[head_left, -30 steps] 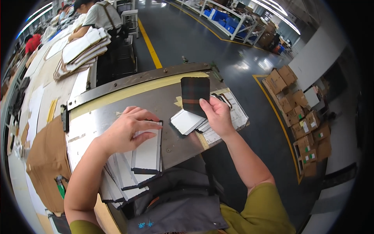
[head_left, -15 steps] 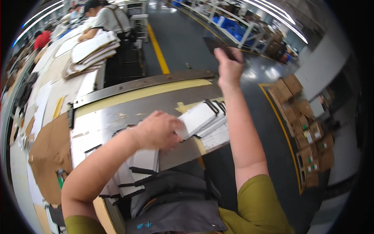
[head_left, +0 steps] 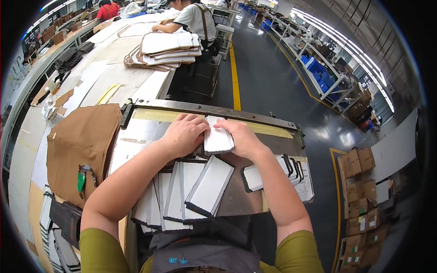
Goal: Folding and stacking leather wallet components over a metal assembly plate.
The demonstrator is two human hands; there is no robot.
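1. Pinched in a narrow grip by the right hand [head_left: 241, 139], a dark-edged white panel [head_left: 219, 142] is held at the centre of the frame; its left edge is met by the bent fingers of the left hand [head_left: 184, 135], whose closure cannot be told.
2. One long worktable [head_left: 54, 123] is spread across the left; two other people are seen at the upper left and top centre.
3. One metal plate [head_left: 241, 198] is set at the centre, bordered at its far side by one bolted bar [head_left: 182, 106].
4. At the right edge, more than six cartons [head_left: 359, 195] are piled; at the upper right, blue bins [head_left: 318, 73] are shelved.
5. One brown sheet [head_left: 82, 150] is laid at centre left.
6. At least five similar panels are fanned in a loose pile [head_left: 209, 186] at lower centre, partly covered by the left forearm.
7. At least three are overlapped in a smaller stack [head_left: 254, 177] at centre right, its middle blocked by the right forearm.
8. Half a second ago, a dark piece was held up by the right hand at the upper right; now both hands are brought together, and the view has been swung rightward.
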